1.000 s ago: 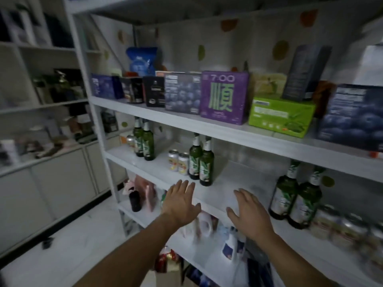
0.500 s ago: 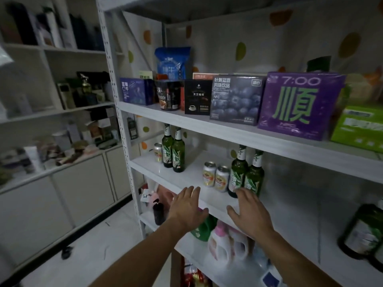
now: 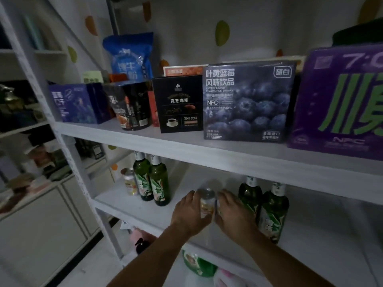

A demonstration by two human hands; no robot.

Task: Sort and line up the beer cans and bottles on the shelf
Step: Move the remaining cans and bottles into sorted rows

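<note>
A dim storeroom with white metal shelving; the work is on the middle shelf [image 3: 145, 206], under a board of drink boxes. Taking the can [image 3: 207, 204] between the hands as the landmark: the left hand [image 3: 189, 212] is wrapped around its left side, fingers curled against the metal, in what looks like a grasp rather than a loose touch. The right hand [image 3: 232, 214] is pressed up just to the can's right, fingers bent round something there (probably a second can, but the hand hides nearly all of it, so I cannot tell what it grips or how firmly). Just right of that hand, touching or nearly touching its back, stand two green bottles [image 3: 263, 208], upright and side by side. Well to the left of the can stand two more green bottles [image 3: 152, 183], with a lone can [image 3: 130, 183] just behind them. The main risk, as I judge it, is the right wrist or knuckles knocking the neighbouring bottles as the cans are slid or lifted; tall glass near the shelf's front edge would tip easily and could fall. The low board overhead also leaves little room to lift, and the poor light makes judging gaps harder.
</note>
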